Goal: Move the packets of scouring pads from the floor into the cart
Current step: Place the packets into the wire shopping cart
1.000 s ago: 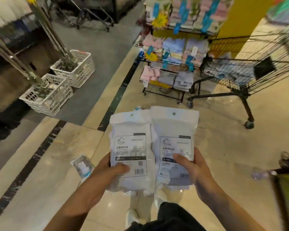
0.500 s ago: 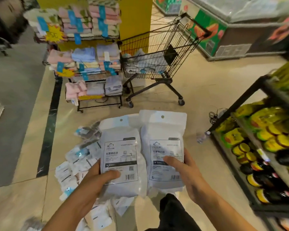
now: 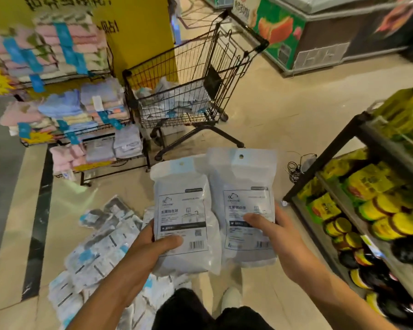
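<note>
Each gripping one white plastic scouring-pad packet, the left hand (image 3: 150, 248) and right hand (image 3: 275, 236) face the black wire cart (image 3: 188, 91), apparently ready to load it.

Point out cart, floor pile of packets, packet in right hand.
cart (image 3: 177, 75), head view, near side wall of the wire basket.
floor pile (image 3: 100, 248), head view, a packet mid-pile.
right-hand packet (image 3: 242, 182), head view, upper front, above the thumb.

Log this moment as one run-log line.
left hand: holds left packet | right hand: holds right packet | cart: ahead, part-filled | floor pile: remaining
</note>
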`<state>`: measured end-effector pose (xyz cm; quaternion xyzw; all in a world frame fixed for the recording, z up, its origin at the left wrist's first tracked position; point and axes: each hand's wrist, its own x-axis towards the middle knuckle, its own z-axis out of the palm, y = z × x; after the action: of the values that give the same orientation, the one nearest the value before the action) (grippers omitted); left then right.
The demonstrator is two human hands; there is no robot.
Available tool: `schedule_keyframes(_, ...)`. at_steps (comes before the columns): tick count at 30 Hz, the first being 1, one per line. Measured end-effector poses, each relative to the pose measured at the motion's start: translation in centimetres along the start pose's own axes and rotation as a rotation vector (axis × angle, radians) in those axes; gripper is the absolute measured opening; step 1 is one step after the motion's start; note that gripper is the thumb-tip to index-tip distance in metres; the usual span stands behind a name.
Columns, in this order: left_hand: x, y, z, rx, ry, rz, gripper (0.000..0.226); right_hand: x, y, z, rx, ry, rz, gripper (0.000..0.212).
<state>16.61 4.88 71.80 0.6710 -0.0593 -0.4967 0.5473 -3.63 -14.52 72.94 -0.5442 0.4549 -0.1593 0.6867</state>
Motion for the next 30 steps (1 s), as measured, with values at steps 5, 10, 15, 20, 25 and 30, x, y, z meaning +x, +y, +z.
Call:
schedule_keyframes(5,5.1,2.8,1.9,-0.006,0.034,-0.046,0.059,6.1,-2.3,-1.4,0.014,0.01,0.04,0.037)
schedule_keyframes(10,11.5,6.3,2.1,-0.033,0.064,-0.046,0.057,13.6,-4.7,-0.6,-0.022,-0.041,0.069,0.038)
schedule_keyframes(15,19.2,11.6,1.0,-0.071,0.065,-0.034,0.077,23.1,-9.0,1.6,-0.035,-0.041,0.113,0.037)
schedule_keyframes(20,26.5,17.2,0.1,-0.093,0.02,-0.016,0.086,31.6,-14.0,3.0,-0.064,-0.049,0.093,0.036)
schedule_keyframes(25,32.9,22.8,0.8,-0.054,0.011,-0.007,0.07,37.8,-17.9,3.0,-0.021,-0.007,0.077,0.036)
schedule_keyframes(30,40.2,27.4,2.6,-0.072,0.021,-0.011,0.077,46.0,-21.7,2.4,-0.029,-0.038,0.053,0.029)
